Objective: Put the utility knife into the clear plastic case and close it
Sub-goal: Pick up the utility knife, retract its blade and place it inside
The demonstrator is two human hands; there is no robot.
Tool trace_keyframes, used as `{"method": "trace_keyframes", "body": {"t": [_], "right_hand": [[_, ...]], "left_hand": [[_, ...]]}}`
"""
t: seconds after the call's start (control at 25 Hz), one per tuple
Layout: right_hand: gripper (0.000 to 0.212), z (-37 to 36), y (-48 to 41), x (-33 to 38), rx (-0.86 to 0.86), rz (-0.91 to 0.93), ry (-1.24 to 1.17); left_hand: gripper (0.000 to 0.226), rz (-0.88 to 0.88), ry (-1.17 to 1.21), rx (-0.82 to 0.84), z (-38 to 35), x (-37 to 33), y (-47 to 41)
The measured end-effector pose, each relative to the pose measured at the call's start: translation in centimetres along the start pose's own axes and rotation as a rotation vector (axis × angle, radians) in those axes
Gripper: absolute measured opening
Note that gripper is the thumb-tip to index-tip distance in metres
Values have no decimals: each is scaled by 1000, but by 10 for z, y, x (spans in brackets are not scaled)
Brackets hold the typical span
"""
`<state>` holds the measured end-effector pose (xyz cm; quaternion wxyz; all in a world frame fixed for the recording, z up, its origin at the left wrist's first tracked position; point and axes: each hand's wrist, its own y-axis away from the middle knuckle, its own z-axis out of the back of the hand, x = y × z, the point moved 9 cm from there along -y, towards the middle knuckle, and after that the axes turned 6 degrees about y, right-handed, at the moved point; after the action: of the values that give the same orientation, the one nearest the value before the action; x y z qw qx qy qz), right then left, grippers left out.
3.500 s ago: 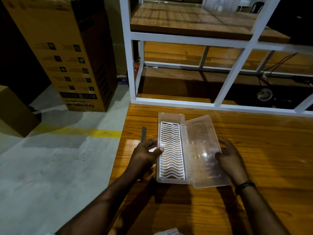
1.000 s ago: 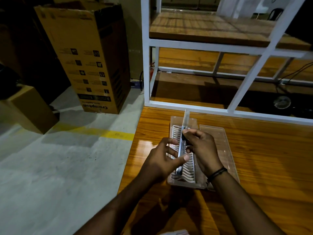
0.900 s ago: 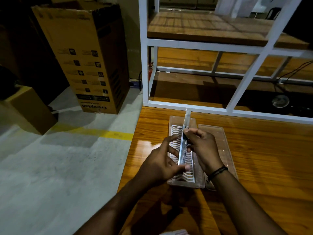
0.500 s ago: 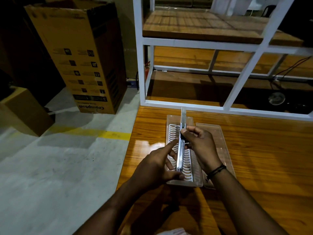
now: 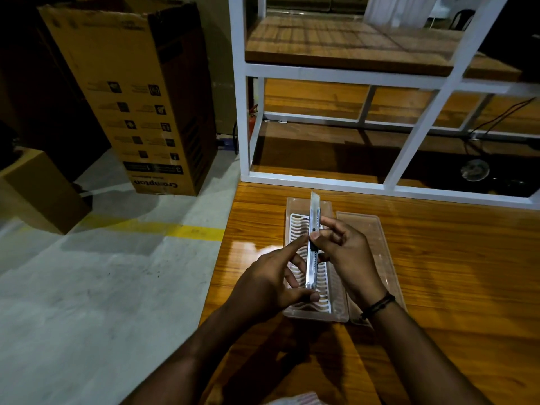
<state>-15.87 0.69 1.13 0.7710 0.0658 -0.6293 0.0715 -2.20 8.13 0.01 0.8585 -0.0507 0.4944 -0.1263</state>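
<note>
A slim silver utility knife [image 5: 312,244] with its blade extended at the far end is held lengthwise above the open clear plastic case [image 5: 336,312]. My left hand [image 5: 268,282] pinches the knife's near end, index finger resting along its side. My right hand [image 5: 347,255] grips the knife's middle, thumb on the black slider. The case lies on the wooden table [image 5: 453,287]. A white wavy insert [image 5: 296,229] fills its left half, and the clear lid [image 5: 377,244] lies flat to the right, partly hidden by my right hand.
A white metal shelf frame [image 5: 242,112] with wooden boards stands just behind the table's far edge. A tall cardboard box [image 5: 131,95] and a smaller one [image 5: 38,188] stand on the concrete floor to the left. The table's left edge is close to the case.
Since 3.5 s ago both hands left the case and took up the knife. Over the last second the knife has stayed above the insert, with my left index finger shifting along its side.
</note>
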Motion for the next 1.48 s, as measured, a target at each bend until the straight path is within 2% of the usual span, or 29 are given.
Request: {"method": "trace_keyframes", "body": {"t": [0.44,0.76,1.48], "right_hand": [[49,-1,8,-3,27,-10,58],[52,-6,18,8,76,20,49],[54,-8,26,2,70,7,-7]], "left_hand": [[102,39,42,-44,1,4,-2],[102,68,32,-51,2,6,-4],[99,57,36,-45,1,4,-5]]}}
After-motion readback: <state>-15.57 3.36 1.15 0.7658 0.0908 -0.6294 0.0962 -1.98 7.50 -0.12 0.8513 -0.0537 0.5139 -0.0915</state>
